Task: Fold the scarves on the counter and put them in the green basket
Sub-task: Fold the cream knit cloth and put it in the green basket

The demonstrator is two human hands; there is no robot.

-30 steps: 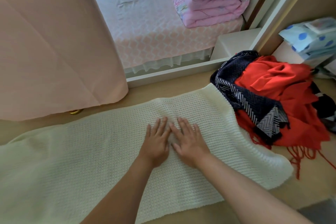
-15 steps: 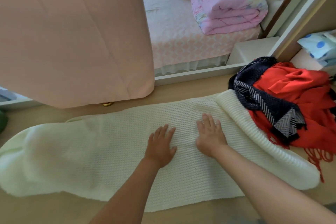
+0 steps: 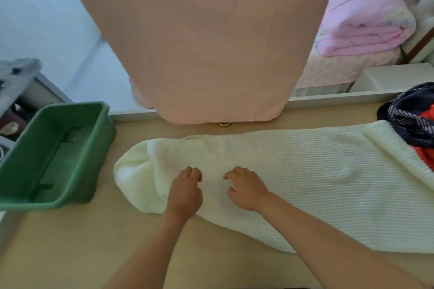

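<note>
A long cream knitted scarf (image 3: 305, 171) lies flat across the tan counter (image 3: 70, 248), its rounded left end near the green basket (image 3: 98, 148). Both my hands rest on the scarf's left part. My left hand (image 3: 185, 192) has its fingers curled down into the knit, near the rounded end. My right hand (image 3: 246, 189) sits a hand's width to the right, fingers bent with the tips touching the fabric. The basket stands on the counter's left side with nothing in it. A dark patterned scarf (image 3: 411, 119) and a red scarf (image 3: 426, 152) lie heaped at the right edge, on the cream scarf's far end.
A pink curtain (image 3: 199, 42) hangs down to the counter's back edge, right behind the scarf. Beyond it are a bed with a folded pink quilt (image 3: 361, 21). A grey shelf unit (image 3: 21, 87) stands left of the basket.
My view and both hands have shifted left along the cream scarf toward its rounded end. My fingers, flat before, are now curled. The green basket has come into sight.
</note>
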